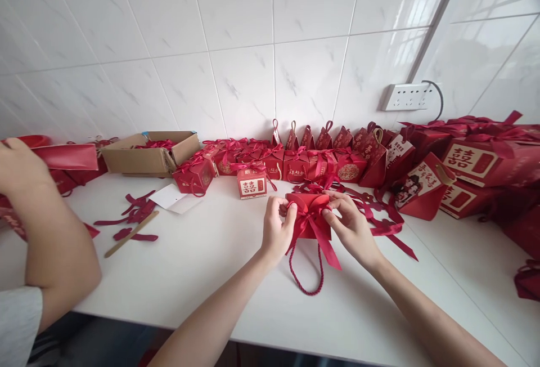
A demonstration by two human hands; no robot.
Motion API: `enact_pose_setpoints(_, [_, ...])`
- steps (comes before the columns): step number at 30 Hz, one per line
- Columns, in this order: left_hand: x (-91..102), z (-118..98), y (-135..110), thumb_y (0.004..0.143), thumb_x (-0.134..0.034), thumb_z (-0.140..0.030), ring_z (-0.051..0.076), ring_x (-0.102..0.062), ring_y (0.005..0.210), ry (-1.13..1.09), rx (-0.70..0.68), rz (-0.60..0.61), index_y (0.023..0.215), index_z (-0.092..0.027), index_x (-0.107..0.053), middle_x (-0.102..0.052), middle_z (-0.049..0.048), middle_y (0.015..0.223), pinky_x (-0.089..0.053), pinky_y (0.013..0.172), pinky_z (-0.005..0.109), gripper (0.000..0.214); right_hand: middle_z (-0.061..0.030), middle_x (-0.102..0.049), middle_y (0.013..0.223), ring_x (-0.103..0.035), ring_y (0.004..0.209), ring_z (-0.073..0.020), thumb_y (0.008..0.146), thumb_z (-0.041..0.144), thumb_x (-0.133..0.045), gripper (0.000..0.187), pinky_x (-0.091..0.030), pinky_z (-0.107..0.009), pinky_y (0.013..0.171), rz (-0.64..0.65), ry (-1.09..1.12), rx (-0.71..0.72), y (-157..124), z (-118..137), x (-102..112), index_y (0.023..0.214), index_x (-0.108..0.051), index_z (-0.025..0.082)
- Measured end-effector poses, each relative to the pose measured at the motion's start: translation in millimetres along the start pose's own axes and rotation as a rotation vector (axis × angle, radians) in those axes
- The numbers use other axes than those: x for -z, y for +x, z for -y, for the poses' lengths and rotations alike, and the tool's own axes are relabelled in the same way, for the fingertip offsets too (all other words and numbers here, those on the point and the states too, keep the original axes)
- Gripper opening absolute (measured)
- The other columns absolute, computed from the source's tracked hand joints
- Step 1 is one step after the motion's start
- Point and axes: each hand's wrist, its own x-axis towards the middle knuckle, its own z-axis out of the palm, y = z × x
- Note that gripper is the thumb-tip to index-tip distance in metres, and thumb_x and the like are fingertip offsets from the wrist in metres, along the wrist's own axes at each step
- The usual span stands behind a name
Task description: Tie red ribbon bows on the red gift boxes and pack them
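A small red gift box (302, 233) sits on the white table in front of me. A red ribbon (324, 241) is tied in a bow on it, one long tail hanging down the front. Its twisted dark red cord handle (321, 277) loops onto the tabletop. At the box's upper left, my left hand (278, 231) pinches one side of the bow between thumb and fingers. On the opposite side my right hand (351, 226) has its thumb and fingers closed on the other loop. Loose red ribbons (382, 215) lie beside and behind the box.
Along the tiled wall stands a row of red gift boxes (295, 165), with stacked ones (476, 161) at right. A cardboard box (137, 163) holds ribbons. Left are a wooden stick (131, 235), white cards (175, 198) and a co-worker's arm (54, 232). A power strip (407, 97) is on the wall.
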Motion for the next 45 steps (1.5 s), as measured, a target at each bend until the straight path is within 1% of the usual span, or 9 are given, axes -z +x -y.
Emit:
enact_pose_setpoints(5, [-1.8, 1, -3, 0.089, -0.043, -0.035, 0.012, -0.049, 0.063, -0.016, 0.045, -0.013, 0.078, -0.02, -0.042, -0.049, -0.0015, 0.07, -0.043, 0.063, 0.024, 0.018, -0.0076, -0.051, 0.123, -0.042, 0.125, -0.027, 0.083, 0.049, -0.057, 0.029, -0.042, -0.042, 0.096, 0.03, 0.081, -0.077, 2, 0, 3, 0.071, -0.055, 0.023])
enact_pose_setpoints(10, [-2.5, 2, -3, 0.09, -0.041, -0.038, 0.011, -0.047, 0.06, -0.014, 0.053, -0.025, 0.081, -0.02, -0.041, -0.048, -0.0013, 0.07, -0.041, 0.059, 0.023, 0.02, -0.0058, -0.048, 0.128, -0.039, 0.128, -0.0283, 0.078, 0.048, -0.065, 0.028, -0.033, -0.044, 0.103, 0.065, 0.28, -0.153, 4, -7, 5, 0.068, -0.059, 0.023])
enact_pose_setpoints(14, [-2.7, 2, -2, 0.089, -0.043, -0.04, 0.012, -0.049, 0.062, -0.017, 0.057, -0.033, 0.081, -0.02, -0.041, -0.049, -0.0005, 0.072, -0.042, 0.061, 0.023, 0.022, -0.0046, -0.045, 0.132, -0.037, 0.129, -0.0297, 0.075, 0.044, -0.07, 0.025, -0.035, -0.044, 0.102, 0.09, 0.444, -0.211, 5, -11, 7, 0.067, -0.061, 0.023])
enact_pose_setpoints(18, [-2.6, 2, -2, 0.089, -0.043, -0.043, 0.012, -0.048, 0.061, -0.024, 0.056, -0.031, 0.081, -0.02, -0.041, -0.049, -0.0007, 0.072, -0.042, 0.06, 0.023, 0.025, -0.0043, -0.044, 0.135, -0.037, 0.129, -0.0304, 0.074, 0.042, -0.072, 0.024, -0.035, -0.044, 0.102, 0.094, 0.488, -0.247, 6, -11, 7, 0.064, -0.062, 0.022])
enact_pose_setpoints(23, [-1.8, 2, -2, 0.09, -0.042, -0.046, 0.012, -0.046, 0.06, -0.032, 0.074, -0.014, 0.081, -0.021, -0.04, -0.046, -0.0015, 0.07, -0.041, 0.058, 0.023, 0.026, -0.0036, -0.044, 0.137, -0.044, 0.125, -0.0305, 0.073, 0.041, -0.073, 0.026, -0.038, -0.045, 0.101, 0.094, 0.54, -0.265, 6, -11, 6, 0.063, -0.061, 0.021])
enact_pose_setpoints(29, [-2.2, 2, 1, 0.089, -0.043, -0.047, 0.013, -0.048, 0.063, -0.058, 0.108, -0.022, 0.081, -0.021, -0.041, -0.048, -0.0007, 0.072, -0.042, 0.063, 0.025, 0.028, -0.0055, -0.048, 0.135, -0.049, 0.121, -0.0309, 0.072, 0.046, -0.071, 0.033, -0.042, -0.047, 0.099, 0.097, 0.516, -0.238, 8, -9, 4, 0.06, -0.055, 0.019])
enact_pose_setpoints(33, [-3.2, 2, 0, 0.09, -0.042, -0.047, 0.013, -0.049, 0.062, -0.065, 0.121, -0.052, 0.079, -0.02, -0.041, -0.049, -0.0004, 0.07, -0.042, 0.061, 0.025, 0.029, -0.007, -0.045, 0.138, -0.051, 0.118, -0.0329, 0.073, 0.048, -0.07, 0.034, -0.042, -0.05, 0.099, 0.093, 0.467, -0.258, 6, -7, 6, 0.062, -0.057, 0.019])
enact_pose_setpoints(39, [-3.7, 1, -2, 0.089, -0.044, -0.044, 0.011, -0.043, 0.057, -0.146, 0.204, -0.02, 0.078, -0.021, -0.04, -0.044, -0.0036, 0.065, -0.039, 0.058, 0.023, 0.026, -0.0067, -0.041, 0.142, -0.043, 0.126, -0.0355, 0.078, 0.054, -0.062, 0.035, -0.039, -0.052, 0.101, 0.115, 0.297, -0.23, 3, -15, 9, 0.068, -0.058, 0.02])
enact_pose_setpoints(45, [-3.2, -3, -3, 0.088, -0.047, -0.04, 0.011, -0.045, 0.061, -0.182, 0.193, -0.036, 0.079, -0.019, -0.042, -0.047, -0.0023, 0.068, -0.041, 0.063, 0.024, 0.023, -0.0095, -0.049, 0.136, -0.043, 0.126, -0.0384, 0.072, 0.062, -0.062, 0.043, -0.036, -0.056, 0.102, 0.044, 0.152, -0.221, 3, -16, 7, 0.064, -0.057, 0.02])
